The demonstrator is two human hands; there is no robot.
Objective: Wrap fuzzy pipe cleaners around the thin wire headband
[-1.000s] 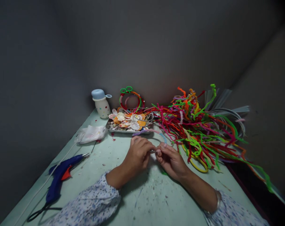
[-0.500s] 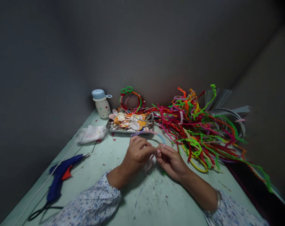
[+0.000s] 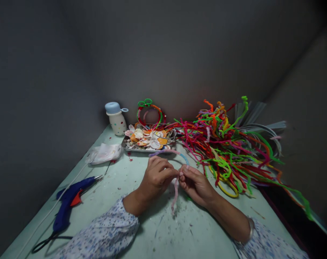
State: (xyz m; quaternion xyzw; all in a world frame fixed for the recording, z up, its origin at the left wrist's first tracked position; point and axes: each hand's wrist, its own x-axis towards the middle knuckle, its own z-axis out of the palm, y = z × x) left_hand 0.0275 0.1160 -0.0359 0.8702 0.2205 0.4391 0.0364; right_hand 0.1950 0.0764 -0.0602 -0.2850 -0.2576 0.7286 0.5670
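Note:
My left hand [image 3: 160, 175] and my right hand [image 3: 196, 184] meet fingertip to fingertip above the table. Between the right thumb and fingers is a curved headband [image 3: 167, 151] wrapped in fuzzy purple, pink and blue; it arcs up behind the left hand. A pale pink pipe cleaner [image 3: 175, 197] hangs down from where the fingertips meet, its loose end over the tabletop. My left fingers pinch at the pink pipe cleaner close to the right fingertips. The exact grip there is partly hidden.
A metal tray [image 3: 142, 150] holds flower shapes and beads. A heap of coloured pipe cleaners [image 3: 225, 144] lies at the right. On the left are a blue glue gun [image 3: 65, 208], a plastic packet [image 3: 105, 154] and a white bottle [image 3: 117, 122]. Wrapped headbands [image 3: 160, 115] stand behind the tray.
The pink pipe cleaner's loose end, blurred beside the left fingers before, now hangs straighter and lower. Both hands stay almost in place.

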